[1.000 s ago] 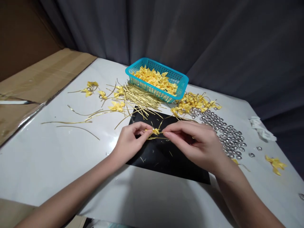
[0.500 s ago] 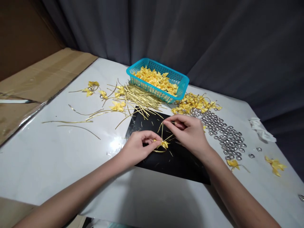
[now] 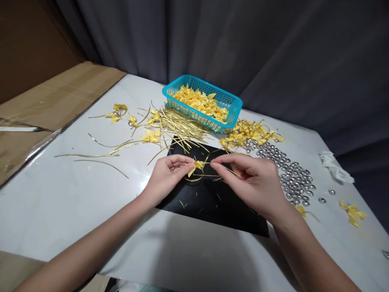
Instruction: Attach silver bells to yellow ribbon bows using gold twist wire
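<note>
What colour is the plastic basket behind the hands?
Teal blue. The basket shows best in the head view, the only one.

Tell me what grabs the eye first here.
Centre frame, the left hand pinches a small yellow ribbon bow and the right hand a gold wire tie at it, over a black sheet. Behind them, a turquoise basket heaped with yellow bows sits by a bundle of gold wire ties. A spread of silver metal pieces lies to the right.
</note>
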Tool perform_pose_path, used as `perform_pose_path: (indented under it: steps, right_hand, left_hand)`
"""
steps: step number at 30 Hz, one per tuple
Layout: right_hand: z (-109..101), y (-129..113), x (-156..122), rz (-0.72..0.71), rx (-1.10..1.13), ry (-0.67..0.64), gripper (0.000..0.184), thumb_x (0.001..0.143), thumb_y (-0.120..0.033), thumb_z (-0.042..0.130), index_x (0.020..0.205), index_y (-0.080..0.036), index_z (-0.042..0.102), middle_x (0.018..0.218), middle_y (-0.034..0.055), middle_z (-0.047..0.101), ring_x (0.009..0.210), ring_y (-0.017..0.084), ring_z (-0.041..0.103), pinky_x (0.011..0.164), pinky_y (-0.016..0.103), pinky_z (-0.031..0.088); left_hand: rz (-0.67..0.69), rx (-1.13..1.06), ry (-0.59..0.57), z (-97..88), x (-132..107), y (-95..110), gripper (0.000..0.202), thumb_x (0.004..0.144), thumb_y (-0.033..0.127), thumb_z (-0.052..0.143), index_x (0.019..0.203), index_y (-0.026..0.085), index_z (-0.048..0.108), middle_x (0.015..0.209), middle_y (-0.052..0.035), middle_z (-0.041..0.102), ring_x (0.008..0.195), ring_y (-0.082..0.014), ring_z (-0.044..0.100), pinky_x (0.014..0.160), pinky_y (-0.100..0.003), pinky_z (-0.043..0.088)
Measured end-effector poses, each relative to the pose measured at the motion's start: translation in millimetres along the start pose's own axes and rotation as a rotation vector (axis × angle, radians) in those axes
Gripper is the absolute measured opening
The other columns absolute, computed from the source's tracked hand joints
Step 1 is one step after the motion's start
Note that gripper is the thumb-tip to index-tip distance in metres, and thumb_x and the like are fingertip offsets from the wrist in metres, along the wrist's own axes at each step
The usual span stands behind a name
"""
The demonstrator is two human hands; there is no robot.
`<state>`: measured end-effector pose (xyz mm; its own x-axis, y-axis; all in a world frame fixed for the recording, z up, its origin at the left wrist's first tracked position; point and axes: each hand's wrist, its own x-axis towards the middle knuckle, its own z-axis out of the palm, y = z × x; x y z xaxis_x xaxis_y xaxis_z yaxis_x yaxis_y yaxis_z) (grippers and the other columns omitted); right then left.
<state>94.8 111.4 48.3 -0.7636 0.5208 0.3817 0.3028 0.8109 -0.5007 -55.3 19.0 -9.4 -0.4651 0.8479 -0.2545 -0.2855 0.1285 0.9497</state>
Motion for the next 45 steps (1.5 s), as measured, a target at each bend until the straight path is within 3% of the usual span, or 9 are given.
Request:
perform_pose_path:
  steps: [5, 9, 11, 17, 21, 25, 33, 38, 45]
  right_hand:
    - [0, 5, -1, -0.186, -0.04, -0.144, 0.016, 0.086, -0.027, 0.054, 0.082, -0.021, 0.069, 0.04, -0.0063, 0.037, 0.036, 0.006, 0.026, 0.042, 0.019, 0.025]
    - [9, 11, 0, -0.109, 0.012, -0.124, 0.013, 0.084, -0.021, 0.056, 0.079, -0.017, 0.067, 0.044, -0.006, 0.042, 0.038, 0.004, 0.028, 0.042, 0.018, 0.024]
    - [14, 16, 2, -0.035, 0.03, -0.148, 0.012, 0.083, -0.021, 0.057, 0.078, -0.015, 0.067, 0.045, -0.006, 0.041, 0.039, 0.004, 0.03, 0.042, 0.017, 0.024]
    - [14, 26, 6, 0.076, -0.033, -0.103, 0.016, 0.082, -0.023, 0.057, 0.075, -0.014, 0.068, 0.043, -0.007, 0.032, 0.041, 0.005, 0.028, 0.043, 0.018, 0.023]
    - [3, 17, 4, 0.059, -0.025, -0.053, 0.016, 0.082, -0.025, 0.058, 0.076, -0.015, 0.068, 0.042, -0.0072, 0.029, 0.04, 0.005, 0.027, 0.043, 0.019, 0.024]
    - [-3, 3, 0, -0.024, -0.035, -0.061, 0.013, 0.082, -0.022, 0.058, 0.078, -0.017, 0.069, 0.04, -0.007, 0.034, 0.037, 0.004, 0.028, 0.041, 0.019, 0.024]
    - [18, -9, -10, -0.079, 0.022, -0.159, 0.012, 0.082, -0.014, 0.057, 0.079, -0.015, 0.069, 0.042, -0.0061, 0.047, 0.037, 0.004, 0.034, 0.042, 0.017, 0.026]
    - [26, -1, -8, -0.065, 0.006, -0.252, 0.014, 0.083, -0.015, 0.055, 0.081, -0.014, 0.069, 0.041, -0.006, 0.045, 0.036, 0.004, 0.035, 0.044, 0.016, 0.028]
    - [24, 4, -6, -0.05, -0.019, -0.293, 0.014, 0.083, -0.016, 0.056, 0.083, -0.015, 0.07, 0.039, -0.0058, 0.044, 0.037, 0.005, 0.035, 0.045, 0.017, 0.028]
  left_hand:
    - [0.095, 0.174, -0.135, 4.3, -6, -3, 0.013, 0.071, 0.027, 0.067, 0.076, 0.014, 0.07, 0.074, -0.0049, 0.07, 0.065, -0.0136, 0.061, 0.064, -0.023, 0.047]
    - [0.171, 0.343, -0.314, 6.4, -11, -8, 0.012, 0.076, 0.024, 0.061, 0.076, 0.016, 0.071, 0.075, -0.0041, 0.071, 0.062, -0.0128, 0.059, 0.062, -0.023, 0.046]
    - [0.177, 0.363, -0.341, 6.4, -12, -9, 0.012, 0.076, 0.023, 0.06, 0.077, 0.017, 0.071, 0.077, -0.0043, 0.072, 0.063, -0.0128, 0.06, 0.062, -0.023, 0.046]
    - [0.083, 0.23, -0.228, 4.1, -7, -6, 0.011, 0.072, 0.025, 0.066, 0.076, 0.016, 0.07, 0.077, -0.0051, 0.072, 0.067, -0.0137, 0.063, 0.064, -0.023, 0.048]
    - [0.019, 0.124, -0.12, 1.8, -2, -3, 0.015, 0.068, 0.027, 0.07, 0.076, 0.015, 0.07, 0.076, -0.0059, 0.071, 0.067, -0.0139, 0.063, 0.066, -0.025, 0.049]
    - [-0.006, 0.048, -0.102, 0.0, 0, -2, 0.017, 0.066, 0.027, 0.073, 0.076, 0.014, 0.07, 0.076, -0.0047, 0.071, 0.068, -0.0125, 0.062, 0.069, -0.024, 0.048]
    - [-0.034, -0.068, -0.026, -1.0, 0, -2, 0.016, 0.063, 0.024, 0.076, 0.076, 0.014, 0.071, 0.074, -0.0023, 0.072, 0.068, -0.011, 0.063, 0.07, -0.021, 0.048]
    - [0.021, -0.11, 0.013, -4.1, 3, -1, 0.018, 0.065, 0.023, 0.076, 0.081, 0.017, 0.073, 0.085, -0.0027, 0.074, 0.077, -0.012, 0.065, 0.076, -0.021, 0.048]
    - [-0.03, -0.179, 0.022, -3.6, 3, -3, 0.017, 0.063, 0.022, 0.077, 0.079, 0.017, 0.074, 0.08, -0.0017, 0.074, 0.071, -0.01, 0.063, 0.073, -0.02, 0.047]
